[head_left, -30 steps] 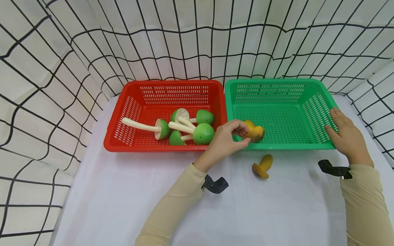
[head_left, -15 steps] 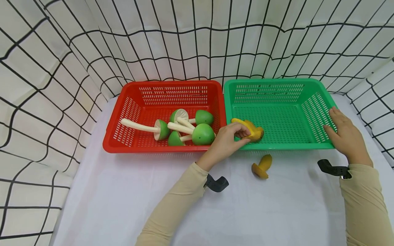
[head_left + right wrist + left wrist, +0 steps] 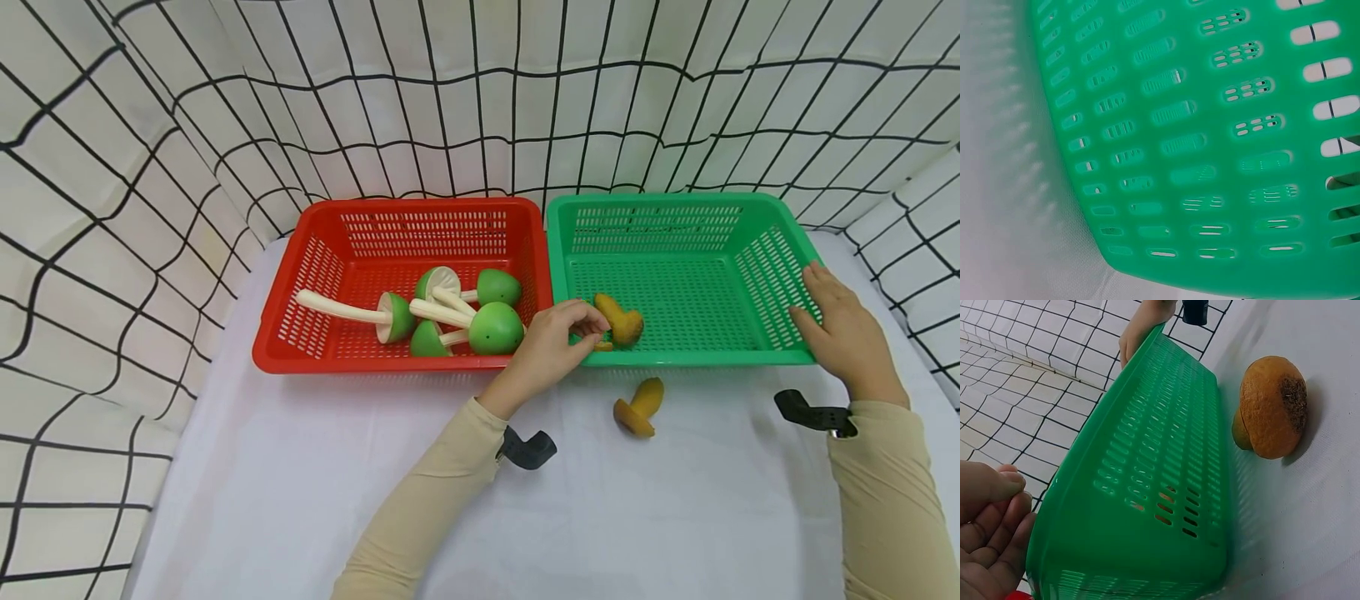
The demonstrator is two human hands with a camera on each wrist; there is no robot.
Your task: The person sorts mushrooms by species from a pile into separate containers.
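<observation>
My left hand (image 3: 558, 333) hovers over the front left corner of the green basket (image 3: 720, 357), fingers loosely bent and nothing between them; the left wrist view shows the same bare fingertips beside the rim. Under those fingertips a yellow sliver (image 3: 602, 346) shows, the rest hidden by the hand. Beside it in the basket lies a yellow-brown toy mushroom (image 3: 622, 321). Another toy mushroom (image 3: 637, 408) lies on the white cloth in front, its brown cap (image 3: 1272, 406) large in the left wrist view. My right hand (image 3: 851, 337) rests on the basket's right rim, fingers extended.
A red basket (image 3: 390, 364) stands against the green one's left side. Several green-capped toy mushrooms (image 3: 495, 327) with pale stems lie in it. A white backdrop with a black grid (image 3: 480, 108) rises behind both baskets.
The yellow mushroom in my left hand has gone down into the green basket and the fingers have let go. The right hand has stayed on the rim.
</observation>
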